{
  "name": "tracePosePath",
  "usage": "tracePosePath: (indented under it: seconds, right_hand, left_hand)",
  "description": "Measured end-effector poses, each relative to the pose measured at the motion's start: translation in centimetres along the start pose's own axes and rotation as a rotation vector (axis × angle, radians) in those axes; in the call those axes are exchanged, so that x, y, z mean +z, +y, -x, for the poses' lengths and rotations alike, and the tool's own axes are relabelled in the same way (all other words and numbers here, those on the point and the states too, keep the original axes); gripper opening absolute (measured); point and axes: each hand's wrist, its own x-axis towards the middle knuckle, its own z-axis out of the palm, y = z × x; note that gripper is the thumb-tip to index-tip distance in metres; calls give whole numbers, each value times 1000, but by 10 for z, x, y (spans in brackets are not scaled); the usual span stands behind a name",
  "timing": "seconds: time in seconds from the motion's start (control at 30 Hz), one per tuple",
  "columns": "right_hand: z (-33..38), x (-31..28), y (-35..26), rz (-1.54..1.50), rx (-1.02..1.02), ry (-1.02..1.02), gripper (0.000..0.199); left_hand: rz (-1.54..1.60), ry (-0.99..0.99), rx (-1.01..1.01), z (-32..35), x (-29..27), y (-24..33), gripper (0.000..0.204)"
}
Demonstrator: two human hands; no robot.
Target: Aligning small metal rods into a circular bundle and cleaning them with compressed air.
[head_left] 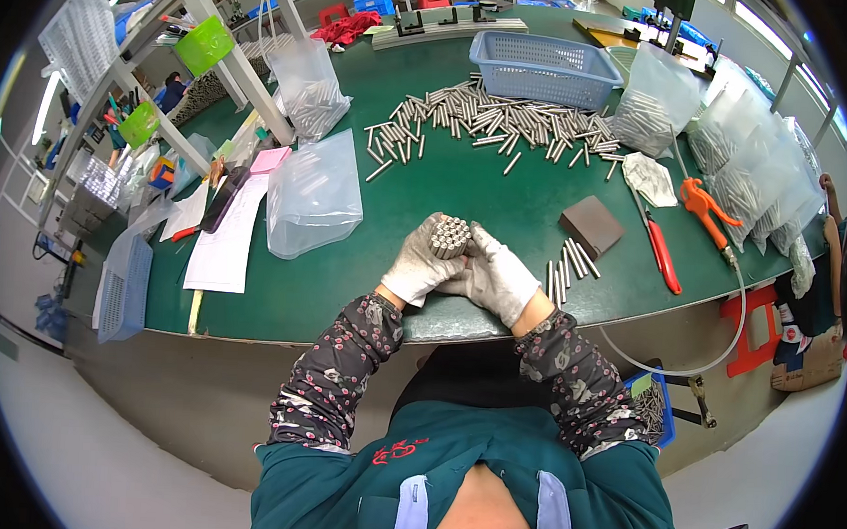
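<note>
Between my two white-gloved hands, a tight round bundle of short metal pins [450,235] stands with its ends facing up. My left hand [418,266] is closed around its left side, and my right hand [500,279] presses against its right side and underneath. Several loose pins [572,270] lie on the green table just right of my right hand, beside a dark brown block [591,227]. Farther off, a wide heap of the same pins [505,122] spreads over the table. My palms hide the lower part of the bundle.
A blue basket [545,69] stands behind the heap. At the right lie red-handled pliers [663,256], an orange air gun [707,213] with a hose, a white cloth [650,180] and filled plastic bags [751,175]. A flat plastic bag [315,198] and paper sheets [226,242] lie left.
</note>
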Motion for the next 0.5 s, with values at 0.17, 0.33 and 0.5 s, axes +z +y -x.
tracePosePath:
  seconds: [0.17,0.33,0.5]
  right_hand:
    - [31,23,-21,1568,-556,672,29]
    - [30,40,-40,1626,-960,433,12]
    - [19,44,-43,1858,-916,262,10]
  left_hand:
    - [-16,-28,11,1,2,6,60]
    - [-72,-26,28,1,4,7,50]
    - [-164,-95,115,-5,-1,-5,45]
